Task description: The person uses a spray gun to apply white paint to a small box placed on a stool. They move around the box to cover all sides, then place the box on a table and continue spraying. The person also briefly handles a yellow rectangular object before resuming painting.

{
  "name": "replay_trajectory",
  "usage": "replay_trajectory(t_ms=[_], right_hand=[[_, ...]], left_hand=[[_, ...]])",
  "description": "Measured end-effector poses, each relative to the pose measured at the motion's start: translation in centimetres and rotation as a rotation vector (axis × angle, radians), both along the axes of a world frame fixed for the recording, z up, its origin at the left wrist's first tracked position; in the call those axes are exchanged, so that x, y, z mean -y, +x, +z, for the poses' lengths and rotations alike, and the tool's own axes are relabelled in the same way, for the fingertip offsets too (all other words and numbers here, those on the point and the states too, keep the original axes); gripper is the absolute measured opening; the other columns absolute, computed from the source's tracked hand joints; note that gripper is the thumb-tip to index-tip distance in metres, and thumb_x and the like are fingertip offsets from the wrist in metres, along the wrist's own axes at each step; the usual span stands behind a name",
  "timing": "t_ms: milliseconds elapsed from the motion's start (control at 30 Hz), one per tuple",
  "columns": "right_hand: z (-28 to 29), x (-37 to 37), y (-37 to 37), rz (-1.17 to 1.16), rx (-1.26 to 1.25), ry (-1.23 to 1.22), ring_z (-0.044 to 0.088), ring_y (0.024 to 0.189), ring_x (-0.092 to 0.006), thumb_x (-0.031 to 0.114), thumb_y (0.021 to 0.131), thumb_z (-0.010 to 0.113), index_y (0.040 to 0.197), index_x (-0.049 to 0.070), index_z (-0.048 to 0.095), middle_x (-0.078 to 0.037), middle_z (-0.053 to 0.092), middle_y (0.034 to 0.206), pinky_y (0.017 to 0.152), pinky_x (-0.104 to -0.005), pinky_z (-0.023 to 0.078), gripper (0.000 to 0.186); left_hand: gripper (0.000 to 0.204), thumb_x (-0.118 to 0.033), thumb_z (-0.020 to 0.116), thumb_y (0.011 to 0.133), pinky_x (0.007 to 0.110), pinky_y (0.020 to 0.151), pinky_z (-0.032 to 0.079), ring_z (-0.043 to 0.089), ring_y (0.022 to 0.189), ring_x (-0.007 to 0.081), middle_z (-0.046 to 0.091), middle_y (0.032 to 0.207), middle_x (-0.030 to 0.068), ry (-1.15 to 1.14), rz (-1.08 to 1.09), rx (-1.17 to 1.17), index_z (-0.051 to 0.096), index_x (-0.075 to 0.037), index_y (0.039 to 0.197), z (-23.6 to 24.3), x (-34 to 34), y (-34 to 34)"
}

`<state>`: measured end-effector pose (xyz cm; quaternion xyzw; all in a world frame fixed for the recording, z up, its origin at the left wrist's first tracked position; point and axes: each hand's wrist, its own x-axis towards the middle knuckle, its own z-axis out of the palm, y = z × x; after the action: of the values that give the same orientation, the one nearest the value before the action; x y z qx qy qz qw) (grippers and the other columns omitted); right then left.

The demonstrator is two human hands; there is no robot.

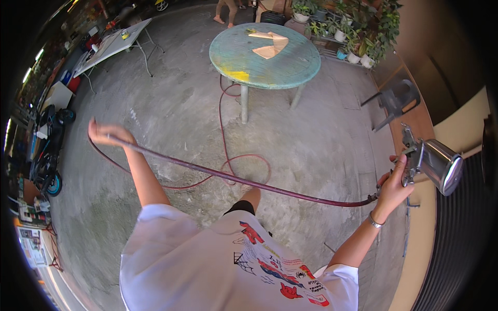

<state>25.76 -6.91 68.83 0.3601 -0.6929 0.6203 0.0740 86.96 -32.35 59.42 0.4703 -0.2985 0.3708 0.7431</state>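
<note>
In my right hand (397,181), raised at the right, is a metal paint spray gun (410,153) with a shiny silver cup (441,166) on it. A dark red air hose (249,182) joins the gun near my wrist and stretches across in front of me. At the far left my left hand (111,136), somewhat blurred, is closed around the hose. Past that hand the hose droops, loops on the concrete floor (171,135) and runs under the round table.
Ahead stands a round green table (264,67) with yellow paint patches and brown paper (270,45) on it. A white folding table (111,45) and a motorbike (49,150) are at left. A grey plastic chair (397,101) and potted plants (353,44) stand right. Another person's legs (226,11) show behind.
</note>
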Motion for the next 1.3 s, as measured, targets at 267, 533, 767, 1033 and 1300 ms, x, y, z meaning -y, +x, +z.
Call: replay_trajectory(t_ms=[267, 533, 767, 1033, 1300], right_hand=[[-1.7, 16.8, 0.4, 0.158, -0.028, 0.093, 0.049, 0.039, -0.0077, 0.028, 0.103, 0.063, 0.094, -0.004, 0.069, -0.008, 0.071, 0.083, 0.036, -0.0264, 0.032, 0.034], [-7.7, 38.2, -1.2, 0.333, 0.141, 0.153, 0.055, 0.041, -0.0111, 0.035, 0.102, 0.065, 0.084, -0.003, 0.072, -0.004, 0.058, 0.051, 0.040, -0.0293, 0.037, 0.042], [-17.1, 54.0, -12.3, 0.527, -0.163, 0.498, 0.060, 0.045, -0.0142, 0.044, 0.093, 0.075, 0.077, -0.002, 0.067, -0.005, 0.059, 0.053, 0.044, -0.0310, 0.046, 0.050], [-31.2, 75.6, -16.2, 0.951, 0.038, 0.737, 0.064, 0.046, -0.0167, 0.043, 0.089, 0.078, 0.095, -0.002, 0.075, -0.005, 0.067, 0.070, 0.041, -0.0293, 0.045, 0.046], [-42.5, 88.9, -19.4, 1.176, 0.249, 0.931, 0.069, 0.050, -0.0178, 0.047, 0.088, 0.078, 0.096, -0.001, 0.075, -0.006, 0.074, 0.079, 0.040, -0.0272, 0.046, 0.049]], left_hand=[[0.064, -0.025, 0.078, 0.088, 0.050, 0.104, 0.046, 0.055, 0.127, 0.0455, 0.055, 0.139, 0.0272, 1.095, -0.362, 0.184, 0.053, -0.008, 0.144, -19.3, 13.7, -0.7], [0.048, -0.048, 0.062, 0.097, 0.045, 0.089, 0.051, 0.066, 0.098, 0.0303, 0.072, 0.107, 0.0149, 2.182, -1.297, -0.188, 0.071, -0.004, 0.113, -43.2, -2.1, -6.4], [0.034, -0.043, 0.059, 0.098, 0.034, 0.056, 0.047, 0.061, 0.067, 0.0171, 0.064, 0.080, 0.0032, 1.767, -0.760, -1.565, 0.064, -0.009, 0.092, -44.6, -14.4, -8.0], [0.040, -0.042, 0.054, 0.101, 0.038, 0.072, 0.049, 0.069, 0.093, 0.0213, 0.071, 0.107, 0.0085, 1.420, -0.292, -1.528, 0.065, -0.009, 0.121, -38.4, -17.1, -20.0], [0.038, -0.029, 0.053, 0.104, 0.034, 0.084, 0.054, 0.070, 0.102, 0.0229, 0.071, 0.116, 0.0118, 1.802, -0.809, -1.458, 0.062, -0.003, 0.129, -27.5, -13.8, -45.7]])
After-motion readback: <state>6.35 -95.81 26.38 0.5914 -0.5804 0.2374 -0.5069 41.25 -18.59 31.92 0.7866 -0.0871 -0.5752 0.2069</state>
